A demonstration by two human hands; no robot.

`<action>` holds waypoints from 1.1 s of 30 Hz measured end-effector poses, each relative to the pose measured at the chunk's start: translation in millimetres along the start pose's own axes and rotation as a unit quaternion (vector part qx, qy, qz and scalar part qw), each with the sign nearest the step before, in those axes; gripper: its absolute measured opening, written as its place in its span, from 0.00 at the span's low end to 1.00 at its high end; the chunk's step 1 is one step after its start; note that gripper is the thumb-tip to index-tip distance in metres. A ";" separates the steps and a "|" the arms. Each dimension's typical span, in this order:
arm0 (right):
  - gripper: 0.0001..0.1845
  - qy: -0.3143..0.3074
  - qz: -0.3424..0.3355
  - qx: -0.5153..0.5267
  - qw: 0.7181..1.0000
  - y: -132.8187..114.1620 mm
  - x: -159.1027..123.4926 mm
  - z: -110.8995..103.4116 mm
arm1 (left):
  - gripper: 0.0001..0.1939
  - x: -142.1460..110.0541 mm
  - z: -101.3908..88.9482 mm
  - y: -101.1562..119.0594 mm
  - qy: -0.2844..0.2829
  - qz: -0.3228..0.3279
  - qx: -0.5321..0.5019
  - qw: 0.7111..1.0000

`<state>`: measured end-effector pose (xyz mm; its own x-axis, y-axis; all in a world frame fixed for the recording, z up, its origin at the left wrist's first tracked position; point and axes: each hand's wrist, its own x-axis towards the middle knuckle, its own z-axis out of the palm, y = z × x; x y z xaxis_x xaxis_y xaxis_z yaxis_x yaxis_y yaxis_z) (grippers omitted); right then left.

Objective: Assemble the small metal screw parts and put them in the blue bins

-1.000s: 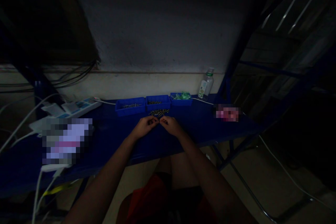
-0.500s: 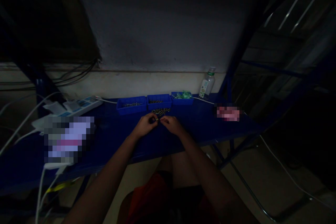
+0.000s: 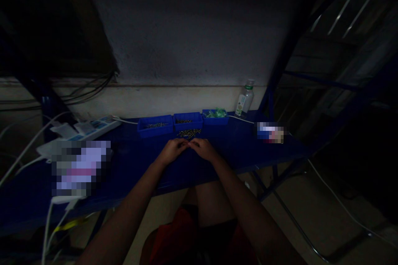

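Dim room, blue desk (image 3: 133,159). Blue bins (image 3: 155,131), left to right: silvery pieces (image 3: 156,125), brassy bits (image 3: 184,121), green plastic (image 3: 217,113). Brassy pile (image 3: 190,133) just beyond left hand (image 3: 172,150) and right hand (image 3: 202,148); both grips pinched closed, contents indiscernible.

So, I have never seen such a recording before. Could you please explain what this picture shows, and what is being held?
No machine here: these are a person's bare hands, filmed by a camera worn on the head, looking forward and down. The left hand and right hand come together at the fingertips, above a blue table. Anything pinched there is too small and dark to identify. Just beyond lies a pile of small metal parts. Behind it stand three blue trays; the right one holds green plastic. Further right stands a clear bottle.
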<state>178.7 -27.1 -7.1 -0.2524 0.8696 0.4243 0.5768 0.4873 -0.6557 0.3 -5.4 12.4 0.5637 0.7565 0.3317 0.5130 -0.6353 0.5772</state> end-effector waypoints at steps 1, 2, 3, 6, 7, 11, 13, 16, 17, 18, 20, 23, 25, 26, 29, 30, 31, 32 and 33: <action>0.12 -0.001 0.001 -0.001 1.000 0.4 0.2 0.1 | 0.16 0.2 0.0 0.4 0.001 0.004 0.000 1.000; 0.11 0.001 0.003 -0.002 1.000 0.9 0.4 0.2 | 0.16 0.4 0.0 0.6 0.002 0.006 0.001 1.000; 0.11 0.002 0.005 -0.003 1.000 1.3 0.6 0.3 | 0.16 0.7 0.1 0.5 0.001 0.006 0.003 1.000; 0.10 0.006 0.011 0.002 1.000 2.3 0.9 0.5 | 0.16 1.9 0.6 -0.9 -0.007 -0.004 0.012 1.000; 0.10 0.007 0.013 0.004 1.000 2.5 0.8 0.6 | 0.16 2.3 0.8 -1.7 -0.009 -0.008 0.015 1.000; 0.09 0.010 0.019 0.016 1.000 2.8 0.3 1.4 | 0.16 3.7 2.6 -5.6 -0.002 -0.005 0.025 1.000; 0.09 0.011 0.019 0.026 0.999 3.2 0.2 1.9 | 0.15 3.9 3.7 -7.4 0.005 -0.001 0.030 1.000; 0.09 0.010 0.020 0.040 0.999 3.8 0.4 2.2 | 0.15 3.8 5.4 -9.5 0.017 -0.004 0.027 0.999; 0.09 0.010 0.023 0.043 0.999 3.9 0.6 2.1 | 0.15 3.7 5.9 -10.0 0.020 -0.008 0.023 0.999; 0.09 0.010 0.028 0.046 0.999 3.8 0.7 2.0 | 0.15 3.7 6.4 -10.5 0.023 -0.013 0.018 0.999; 0.09 0.009 0.034 0.050 0.998 3.6 0.8 1.6 | 0.15 3.8 7.1 -11.2 0.025 -0.016 0.009 1.000; 0.10 0.010 0.031 0.054 0.998 3.2 0.8 1.4 | 0.15 3.9 7.5 -12.2 0.017 -0.001 0.005 1.000; 0.10 0.014 0.024 0.054 0.998 3.3 0.8 1.6 | 0.15 3.8 7.4 -12.9 0.012 0.010 0.008 1.000; 0.10 0.016 0.020 0.056 0.998 3.4 0.8 1.8 | 0.15 3.8 7.4 -13.1 0.011 0.013 0.011 1.000; 0.11 0.019 0.007 0.062 0.998 3.7 0.8 2.3 | 0.16 3.6 7.4 -13.2 0.005 0.023 0.019 1.000; 0.11 0.021 0.006 0.063 0.998 3.6 0.8 2.4 | 0.16 3.6 7.4 -13.2 0.003 0.026 0.022 0.999; 0.11 0.022 0.005 0.063 0.998 3.4 0.7 2.3 | 0.16 3.7 7.6 -13.2 0.001 0.026 0.023 0.999; 0.11 0.022 0.004 0.061 0.998 3.1 0.6 2.1 | 0.16 3.8 7.8 -13.4 -0.001 0.025 0.022 0.999; 0.11 0.023 0.004 0.059 0.998 2.5 0.5 1.8 | 0.16 3.9 8.0 -13.6 -0.003 0.023 0.021 1.000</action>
<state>178.6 -25.3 -9.6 -0.2101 0.8705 0.4452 0.4829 0.4883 -0.7269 0.7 4.9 -0.1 0.5911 0.7251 0.3533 0.5129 -0.6759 0.5292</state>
